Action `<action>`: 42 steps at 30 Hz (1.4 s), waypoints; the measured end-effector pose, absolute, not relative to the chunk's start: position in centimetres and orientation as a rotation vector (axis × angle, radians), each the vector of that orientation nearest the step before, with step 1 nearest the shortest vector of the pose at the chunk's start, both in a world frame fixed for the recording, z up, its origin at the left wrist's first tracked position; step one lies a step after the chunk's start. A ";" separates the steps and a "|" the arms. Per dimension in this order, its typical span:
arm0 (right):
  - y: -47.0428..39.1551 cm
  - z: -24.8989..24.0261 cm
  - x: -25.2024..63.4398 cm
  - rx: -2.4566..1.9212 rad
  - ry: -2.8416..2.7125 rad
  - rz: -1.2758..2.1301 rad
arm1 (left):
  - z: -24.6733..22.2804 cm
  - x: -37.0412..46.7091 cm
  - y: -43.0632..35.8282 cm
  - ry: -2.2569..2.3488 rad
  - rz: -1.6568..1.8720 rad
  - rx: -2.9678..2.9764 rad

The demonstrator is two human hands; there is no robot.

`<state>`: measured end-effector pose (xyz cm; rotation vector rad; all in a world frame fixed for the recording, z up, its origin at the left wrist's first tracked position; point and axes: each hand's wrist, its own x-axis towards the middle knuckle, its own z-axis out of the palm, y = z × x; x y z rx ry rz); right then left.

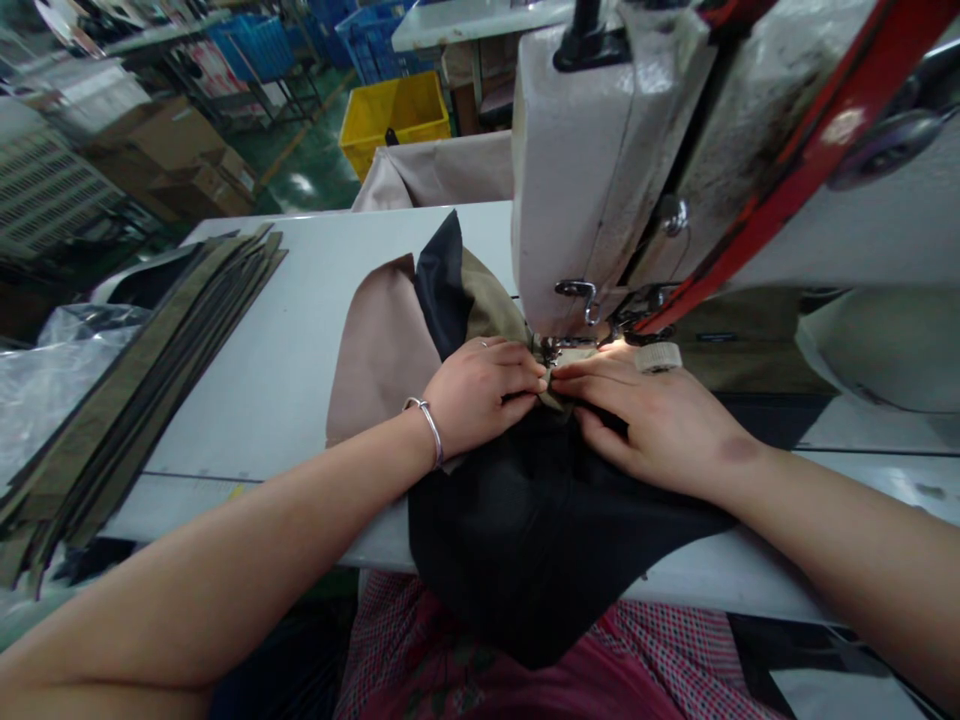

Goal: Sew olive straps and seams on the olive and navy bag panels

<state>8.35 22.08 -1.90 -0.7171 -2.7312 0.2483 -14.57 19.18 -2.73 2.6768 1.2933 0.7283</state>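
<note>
A piece of black fabric (517, 520) hangs over the table's front edge, joined or overlapped with olive fabric (491, 295) and a dusty-pink piece (386, 350). My left hand (480, 395), with a silver bracelet on its wrist, pinches the fabric just left of the sewing machine's presser foot (551, 352). On the right, my right hand (652, 415) grips the same fabric, its fingertips close to the left ones and its thumb tucked lower. A pale ribbed band (658, 357) sits at a right finger. The needle is too small to make out.
The sewing machine's head (600, 160), with a red bar (810, 150), rises over the right side. Olive and dark fabric strips (150, 390) lie stacked on the table (300, 300) at left, beside clear plastic (67, 390). A yellow crate (397, 115) and cardboard boxes (172, 150) stand beyond.
</note>
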 end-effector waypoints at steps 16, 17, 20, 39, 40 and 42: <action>22.3 -1.7 8.3 -0.699 -2.739 0.252 | -2.9 -14.8 19.6 1.274 0.757 2.648; 22.4 -1.7 8.3 -0.701 -2.738 0.246 | -2.9 -14.7 19.6 1.279 0.752 2.645; 22.4 -1.7 8.4 -0.710 -2.734 0.232 | -2.9 -14.7 19.6 1.285 0.751 2.646; 22.4 -1.1 8.2 -0.703 -2.761 0.256 | -2.9 -14.9 19.4 1.279 0.758 2.677; 22.4 -1.1 8.2 -0.706 -2.762 0.252 | -2.9 -14.9 19.4 1.278 0.763 2.678; 22.4 -1.2 8.2 -0.712 -2.762 0.246 | -2.9 -14.9 19.4 1.284 0.758 2.676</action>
